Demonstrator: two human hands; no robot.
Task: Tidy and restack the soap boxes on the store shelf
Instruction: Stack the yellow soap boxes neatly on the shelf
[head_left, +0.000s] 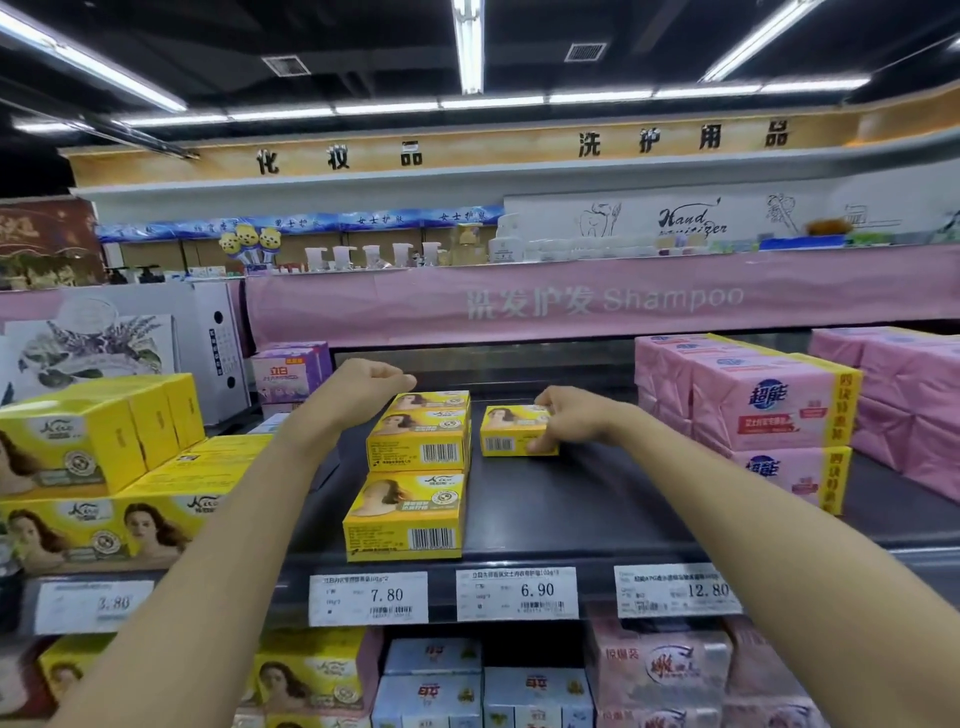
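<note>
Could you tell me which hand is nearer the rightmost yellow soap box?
Right. The right hand grips the rightmost yellow soap box; the left hand is beyond the stack to its left.

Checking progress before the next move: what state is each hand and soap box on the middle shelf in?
row of yellow boxes: three, flat, lined front to back
single yellow box: flat on the shelf, right of the row
left hand: fingers curled, empty, above the row's rear box
right hand: grips the single yellow box
pink soap packs: stacked two high, untouched
</note>
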